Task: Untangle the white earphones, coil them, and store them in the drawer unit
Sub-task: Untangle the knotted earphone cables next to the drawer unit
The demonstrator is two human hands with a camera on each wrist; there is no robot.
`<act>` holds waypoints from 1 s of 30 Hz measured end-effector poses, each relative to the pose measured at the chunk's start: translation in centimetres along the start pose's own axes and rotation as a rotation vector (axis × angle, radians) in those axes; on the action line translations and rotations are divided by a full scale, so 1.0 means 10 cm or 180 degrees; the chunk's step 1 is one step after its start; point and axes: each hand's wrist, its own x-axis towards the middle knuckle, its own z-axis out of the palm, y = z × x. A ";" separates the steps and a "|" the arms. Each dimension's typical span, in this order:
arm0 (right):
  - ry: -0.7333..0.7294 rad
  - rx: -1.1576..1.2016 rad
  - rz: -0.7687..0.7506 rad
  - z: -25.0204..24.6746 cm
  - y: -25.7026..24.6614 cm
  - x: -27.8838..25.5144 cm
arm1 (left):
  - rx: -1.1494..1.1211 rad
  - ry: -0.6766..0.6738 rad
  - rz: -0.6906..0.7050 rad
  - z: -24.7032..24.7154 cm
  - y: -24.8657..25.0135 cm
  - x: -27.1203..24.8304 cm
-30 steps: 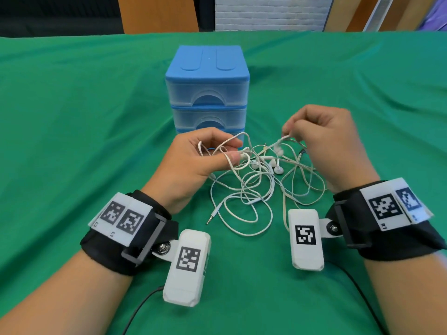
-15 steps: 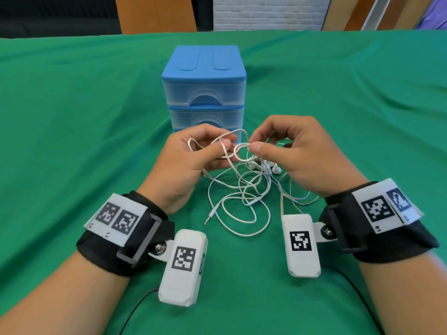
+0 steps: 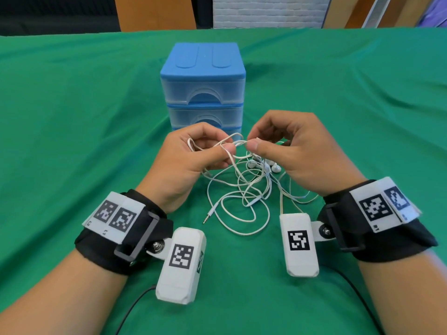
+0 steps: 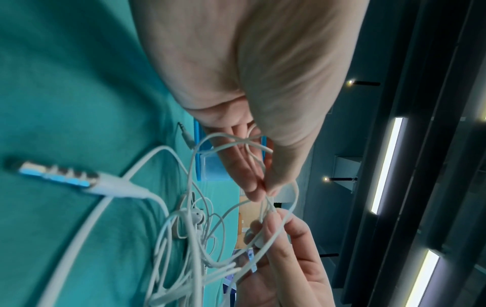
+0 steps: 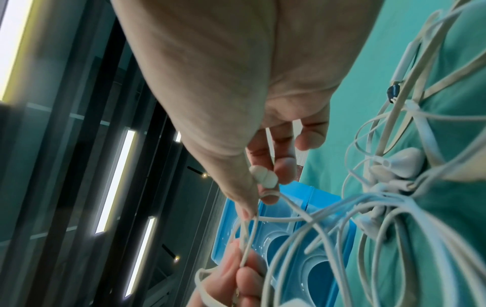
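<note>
The white earphones (image 3: 242, 194) lie as a tangled heap of loops on the green cloth, with their jack plug (image 3: 208, 217) pointing toward me at the left. My left hand (image 3: 205, 153) pinches a cable strand between thumb and forefinger above the heap. My right hand (image 3: 263, 146) pinches the cable close beside it, thumb tips almost touching. In the right wrist view an earbud (image 5: 263, 176) sits between my right fingers. Loose earbuds (image 3: 273, 166) rest under my right palm. The blue drawer unit (image 3: 203, 76) stands just behind my hands, its drawers closed.
Green cloth (image 3: 72, 141) covers the whole table. A black cable (image 3: 135, 308) runs off near my left forearm. Wooden panels and a white brick wall (image 3: 266, 10) stand beyond the far table edge.
My right hand has moved left from above the heap until it meets my left hand and has taken the cable next to the left pinch. Both hands have risen slightly.
</note>
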 end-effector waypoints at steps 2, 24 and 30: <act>0.0035 -0.0031 -0.0015 0.00 0.00 0.00 | 0.0082 0.0063 0.0027 -0.01 -0.01 0.01; 0.0221 0.0404 0.0132 0.05 -0.01 -0.01 | 0.0024 0.0244 0.0171 0.00 -0.01 0.01; 0.0161 0.0560 0.0065 0.06 -0.04 -0.02 | -0.0086 0.0162 0.0165 0.00 0.00 0.00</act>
